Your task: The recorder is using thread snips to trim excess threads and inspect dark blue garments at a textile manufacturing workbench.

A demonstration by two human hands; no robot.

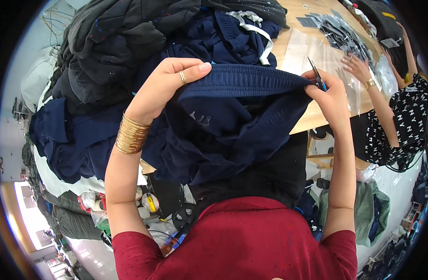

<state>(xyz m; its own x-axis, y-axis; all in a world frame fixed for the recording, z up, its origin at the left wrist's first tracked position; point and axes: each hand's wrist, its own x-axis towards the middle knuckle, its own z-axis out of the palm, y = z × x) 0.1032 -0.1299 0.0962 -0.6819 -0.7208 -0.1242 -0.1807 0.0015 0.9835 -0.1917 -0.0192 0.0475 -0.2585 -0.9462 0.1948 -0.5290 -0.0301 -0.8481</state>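
A pair of navy trousers [232, 140] with a gathered elastic waistband hangs between my two hands, its waist opening toward me. A small pale print shows on the inside back of the waist. My left hand [169, 86], thumb along the top edge, grips the waistband at its left end. At the other end my right hand [329, 93] pinches the band. That same hand also keeps a small pair of scissors [317, 74], blades pointing up and away; how its fingers sit around the handles is partly hidden.
Dark grey garments [116, 42] and navy garments [195, 44] with white drawstrings are heaped beyond my hands. On the wooden table [300, 116] lie clear plastic bags [307, 49] and many dark tags [342, 35]. A co-worker's hand [357, 69] reaches in at the right.
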